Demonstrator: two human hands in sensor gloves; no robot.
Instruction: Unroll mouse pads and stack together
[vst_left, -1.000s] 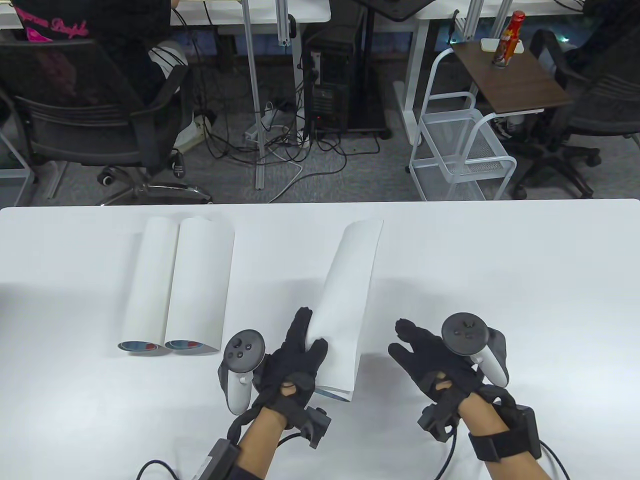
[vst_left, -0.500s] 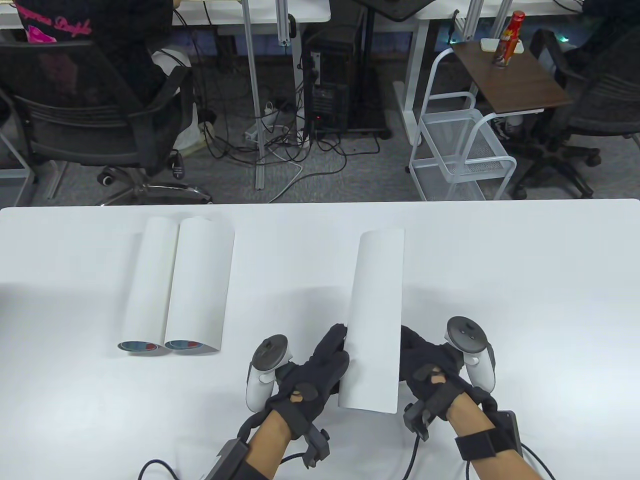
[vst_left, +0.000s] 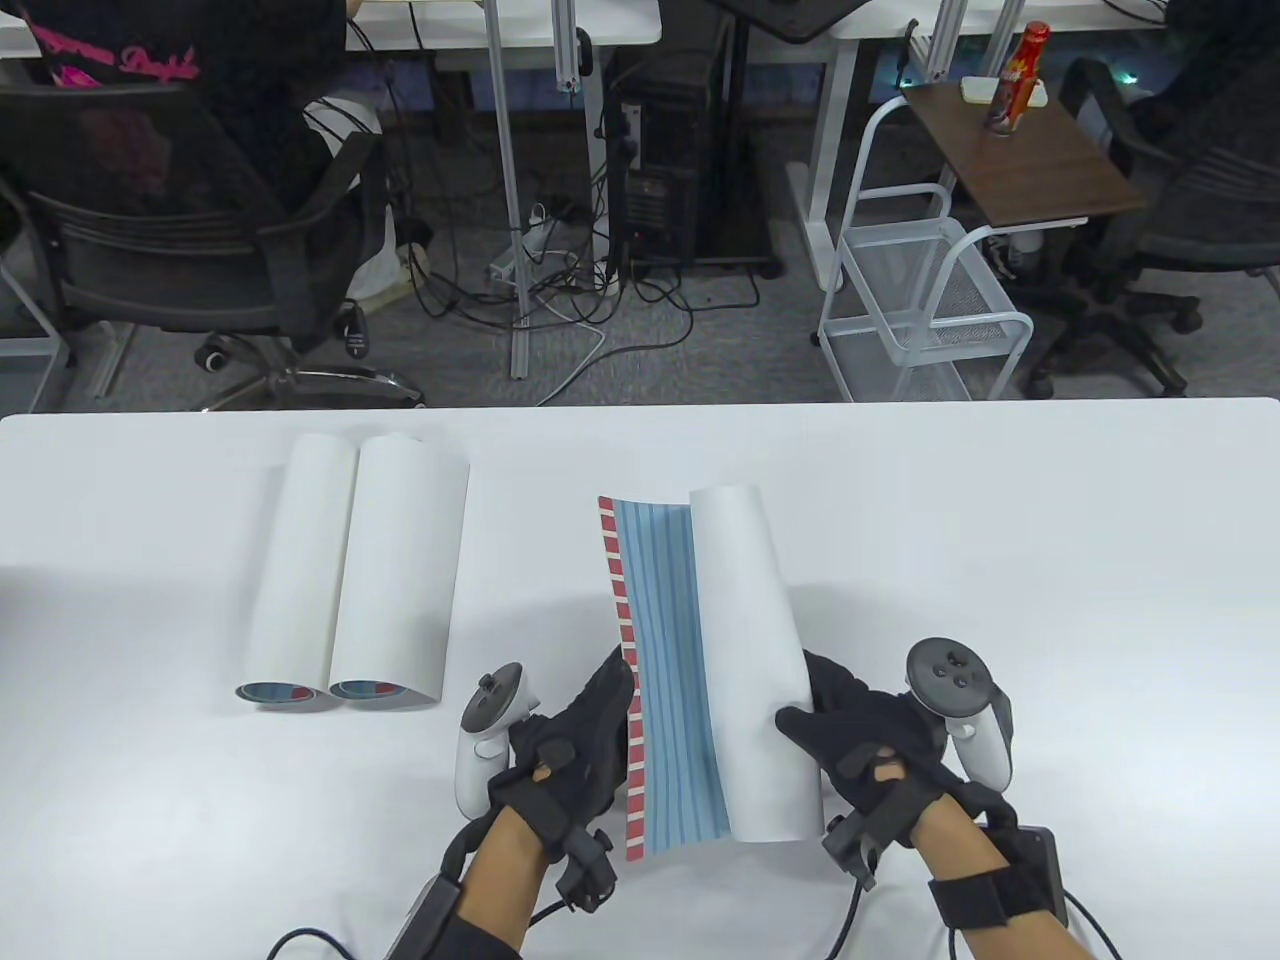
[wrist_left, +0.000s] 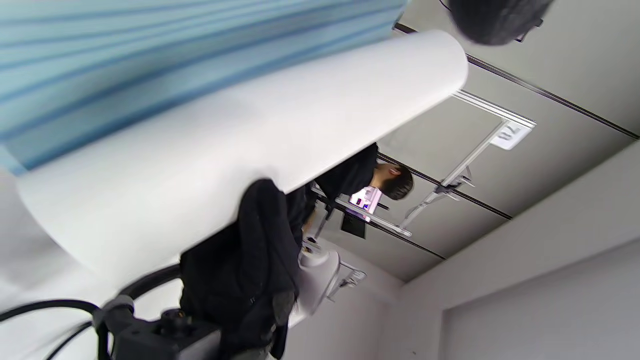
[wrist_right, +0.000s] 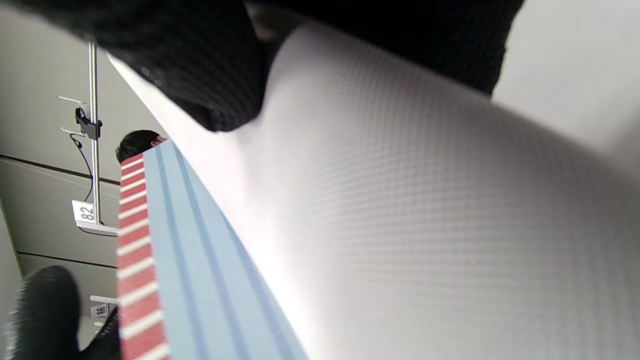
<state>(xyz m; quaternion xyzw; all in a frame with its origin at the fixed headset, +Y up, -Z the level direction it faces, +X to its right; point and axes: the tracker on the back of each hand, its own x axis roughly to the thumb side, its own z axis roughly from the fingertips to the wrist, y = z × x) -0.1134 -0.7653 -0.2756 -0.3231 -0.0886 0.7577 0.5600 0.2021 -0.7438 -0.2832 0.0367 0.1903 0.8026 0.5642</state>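
Observation:
A mouse pad (vst_left: 680, 690) lies partly unrolled in front of me, blue-striped face up with a red-and-white striped left edge. Its white roll (vst_left: 750, 660) is still curled on the right side. My left hand (vst_left: 585, 740) holds the pad's left edge near the front. My right hand (vst_left: 850, 730) grips the curled white roll; its fingers (wrist_right: 200, 65) press on the textured white backing (wrist_right: 400, 200). The roll (wrist_left: 225, 150) and the blue face (wrist_left: 150, 60) show in the left wrist view. Two more rolled pads (vst_left: 355, 570) lie side by side at the left.
The white table (vst_left: 1050, 560) has bare surface to the right of the pad and between it and the two rolls. Beyond the far edge stand office chairs, a wire cart (vst_left: 930, 300) and cables on the floor.
The roll was gripped by both hands and has opened: the left edge is now pulled leftward, showing the blue striped face, while the right hand keeps the remaining curl.

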